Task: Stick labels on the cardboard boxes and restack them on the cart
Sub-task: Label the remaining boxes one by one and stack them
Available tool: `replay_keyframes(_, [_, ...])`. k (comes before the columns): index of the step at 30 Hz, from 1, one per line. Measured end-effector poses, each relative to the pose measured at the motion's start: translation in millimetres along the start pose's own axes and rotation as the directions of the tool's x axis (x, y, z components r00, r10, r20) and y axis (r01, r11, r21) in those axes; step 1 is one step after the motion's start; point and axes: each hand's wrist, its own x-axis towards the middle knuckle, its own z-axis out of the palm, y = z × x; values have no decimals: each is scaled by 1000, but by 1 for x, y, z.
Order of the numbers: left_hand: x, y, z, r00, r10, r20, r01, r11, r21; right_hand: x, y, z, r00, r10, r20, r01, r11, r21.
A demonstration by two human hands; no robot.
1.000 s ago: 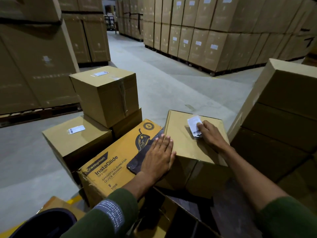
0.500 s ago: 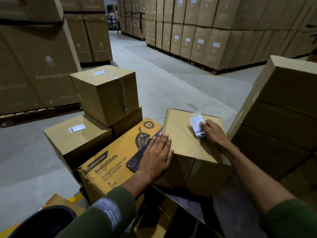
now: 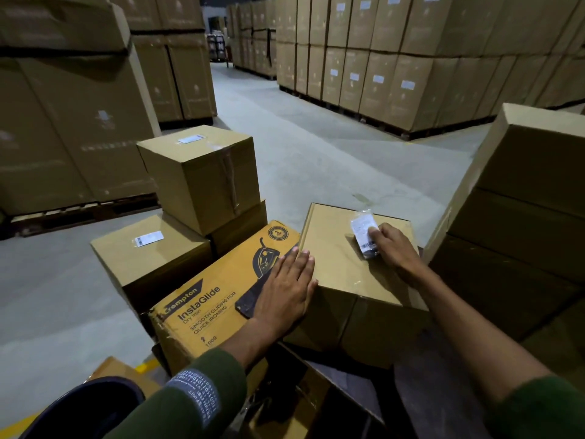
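A plain cardboard box (image 3: 338, 277) sits in front of me with a white label (image 3: 361, 224) on its top near the far edge. My right hand (image 3: 397, 250) rests on the box, its fingertips pressing the label's near end; the label's far end looks crinkled and slightly raised. Flat, with straight fingers, my left hand (image 3: 289, 288) lies across the box's left edge and the yellow InstaGlide box (image 3: 209, 308) beside it. To the left stand two plain boxes with labels on top, one upper (image 3: 202, 182) and one lower (image 3: 148, 261).
A stack of plain boxes (image 3: 525, 204) rises close on my right. Tall pallet stacks of cartons line the left (image 3: 63, 122) and the far right (image 3: 395, 74), with a grey concrete aisle (image 3: 316, 147) between. A dark round object (image 3: 85, 410) shows at bottom left.
My right hand has slid slightly along the label while keeping its fingertips on it. My left hand stays flat on the box edge. The view has shifted a little.
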Motion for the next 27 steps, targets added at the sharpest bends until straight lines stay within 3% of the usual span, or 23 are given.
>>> replay_keyframes(5, [0, 2, -12, 999, -22, 38, 20, 999, 50, 12, -19, 31, 993, 7, 116, -26, 986, 162])
replay_keyframes(10, [-11, -11, -34, 997, 10, 73, -14, 998, 60, -10, -38, 37, 980, 82, 180, -164, 848, 504])
replay_keyframes(14, [-42, -45, -52, 993, -115, 14, 113, 986, 121, -29, -69, 58, 984, 73, 164, -156, 795, 586])
replay_keyframes(22, [-166, -148, -109, 934, -345, -91, 356, 893, 274, -71, -157, 186, 945, -189, 268, 78, 923, 376])
replay_keyframes(27, [-270, -198, -122, 863, -499, -76, 490, 791, 366, -128, -180, 288, 815, -358, 455, 331, 933, 140])
